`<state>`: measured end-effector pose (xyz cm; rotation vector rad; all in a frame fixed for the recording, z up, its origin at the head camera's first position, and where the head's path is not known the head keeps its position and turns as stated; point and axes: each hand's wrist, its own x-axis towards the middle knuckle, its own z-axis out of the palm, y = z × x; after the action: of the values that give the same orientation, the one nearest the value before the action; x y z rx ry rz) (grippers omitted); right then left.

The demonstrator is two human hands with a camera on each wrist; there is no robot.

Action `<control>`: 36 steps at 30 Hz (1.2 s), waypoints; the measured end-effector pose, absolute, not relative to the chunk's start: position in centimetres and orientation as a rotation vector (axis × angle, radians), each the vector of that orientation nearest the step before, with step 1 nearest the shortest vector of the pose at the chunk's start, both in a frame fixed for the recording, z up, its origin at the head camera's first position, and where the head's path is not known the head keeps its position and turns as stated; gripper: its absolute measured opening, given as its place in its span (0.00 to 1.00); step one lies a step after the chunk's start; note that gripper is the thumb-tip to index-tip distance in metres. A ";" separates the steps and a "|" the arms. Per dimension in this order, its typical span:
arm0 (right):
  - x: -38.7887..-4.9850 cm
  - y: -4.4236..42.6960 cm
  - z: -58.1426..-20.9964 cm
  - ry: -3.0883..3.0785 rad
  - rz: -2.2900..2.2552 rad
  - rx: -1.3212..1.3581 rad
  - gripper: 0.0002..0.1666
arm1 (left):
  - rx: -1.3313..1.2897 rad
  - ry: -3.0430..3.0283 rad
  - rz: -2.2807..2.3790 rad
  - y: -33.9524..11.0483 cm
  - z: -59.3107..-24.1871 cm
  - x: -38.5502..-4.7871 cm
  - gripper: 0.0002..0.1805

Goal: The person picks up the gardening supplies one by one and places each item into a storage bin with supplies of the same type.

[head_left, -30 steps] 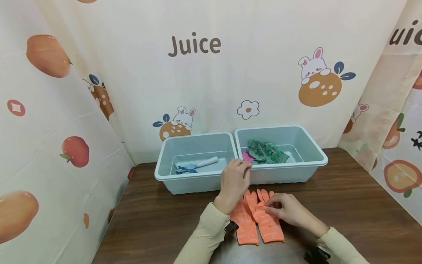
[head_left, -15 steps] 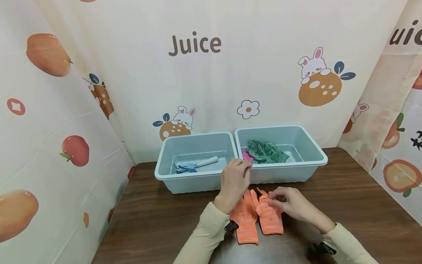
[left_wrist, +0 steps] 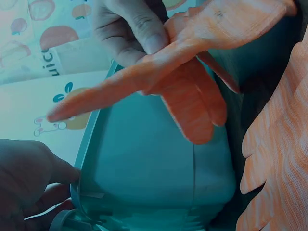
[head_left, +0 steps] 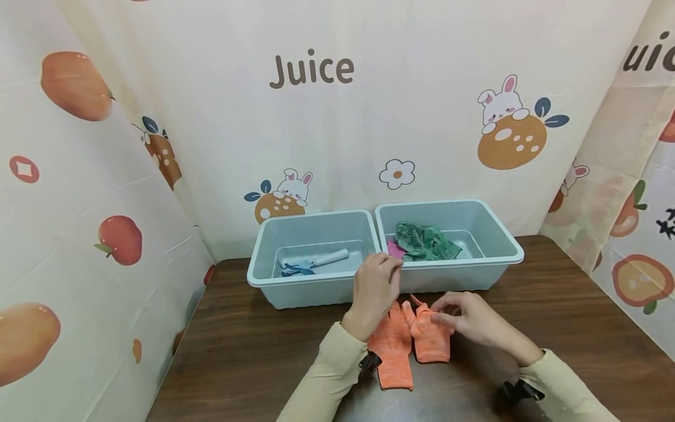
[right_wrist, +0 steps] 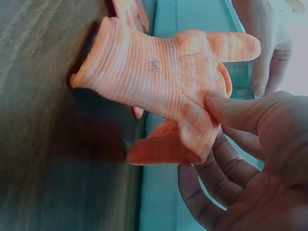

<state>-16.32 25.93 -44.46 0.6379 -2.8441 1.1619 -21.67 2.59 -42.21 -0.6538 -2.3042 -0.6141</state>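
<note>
In the head view my right hand (head_left: 469, 316) pinches an orange knit glove (head_left: 432, 340) near its finger end, between thumb and fingers. In the right wrist view this glove (right_wrist: 154, 62) appears lifted, its fingers folded and hanging. A second orange glove (head_left: 392, 351) lies flat on the table, beside and partly under my left wrist. My left hand (head_left: 374, 290), fingers loosely bent, stays at the near rim of the right bin (head_left: 453, 278), by the left bin's corner. In the left wrist view its thumb (left_wrist: 62, 171) meets the rim; nothing shows in its grasp.
The left bin (head_left: 311, 287) holds a white-handled thing (head_left: 329, 258) with blue parts (head_left: 299, 269). Inside the right bin lie a crumpled green cloth item (head_left: 427, 241) and a pink piece (head_left: 395, 250). A printed curtain (head_left: 337, 129) hangs behind the brown table (head_left: 237, 351).
My right hand has moved up and slightly right, taking hold of the right glove and raising it; the cuff has shifted toward the bins. The left hand has stayed in place.
</note>
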 end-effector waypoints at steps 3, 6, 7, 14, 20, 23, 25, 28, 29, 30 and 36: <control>-16.4 26.1 -44.0 -2.849 1.152 0.635 0.03 | -0.653 -2.306 -0.609 2.6 -42.2 -21.7 0.05; -16.4 26.3 -43.6 -2.855 1.142 0.629 0.03 | -0.653 -2.305 -0.605 2.6 -42.2 -21.7 0.05; -16.4 26.3 -43.5 -2.855 1.138 0.628 0.03 | -0.653 -2.304 -0.604 2.6 -42.2 -21.7 0.05; -16.2 26.4 -42.6 -2.857 1.145 0.609 0.03 | -0.657 -2.299 -0.606 2.6 -42.3 -21.7 0.05; -16.2 26.5 -41.7 -2.846 1.177 0.560 0.03 | -0.656 -2.299 -0.599 2.6 -42.3 -21.7 0.05; -16.3 26.6 -41.3 -2.847 1.177 0.553 0.04 | -0.651 -2.295 -0.586 2.5 -42.3 -21.7 0.05; -16.3 26.7 -41.1 -2.847 1.174 0.554 0.04 | -0.650 -2.294 -0.583 2.5 -42.3 -21.7 0.05; -16.4 26.8 -40.8 -2.842 1.154 0.560 0.04 | -0.651 -2.293 -0.579 2.5 -42.4 -21.8 0.05; -16.4 26.8 -40.7 -2.840 1.151 0.566 0.04 | -0.652 -2.293 -0.579 2.5 -42.4 -21.8 0.05; -16.5 26.9 -40.5 -2.836 1.150 0.573 0.04 | -0.653 -2.294 -0.580 2.5 -42.4 -21.8 0.05; -16.6 26.9 -39.5 -2.823 1.158 0.597 0.03 | -0.650 -2.301 -0.584 2.6 -42.4 -21.8 0.05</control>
<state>-16.63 26.92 -39.52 0.5970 -2.8229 1.1581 -21.77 2.56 -42.40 -0.6500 -2.3006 -0.5841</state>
